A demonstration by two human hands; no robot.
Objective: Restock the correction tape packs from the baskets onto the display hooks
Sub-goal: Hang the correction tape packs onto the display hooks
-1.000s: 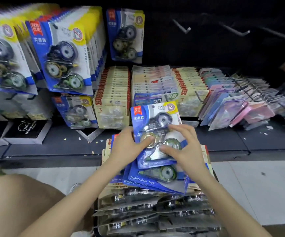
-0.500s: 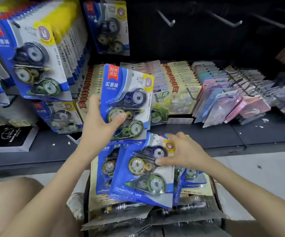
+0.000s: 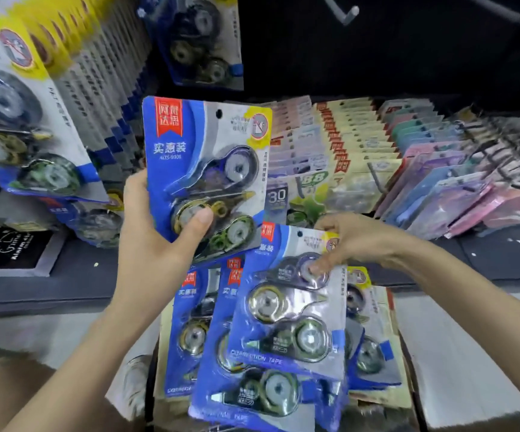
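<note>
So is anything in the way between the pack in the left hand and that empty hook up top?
Nothing visible is. The pack in the left hand has only dark open space between it and the hook up to its right. The hanging pack sits left of that path.

Blue correction tape pack point(image 3: 208, 179) upright, another point(image 3: 289, 307) tilted

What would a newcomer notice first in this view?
The left hand holds a blue card blister pack of three correction tapes upright at centre. Just below it, the right hand pinches the top of a second identical pack over a heap of loose packs. Rows of hanging packs crowd the upper left.
</note>
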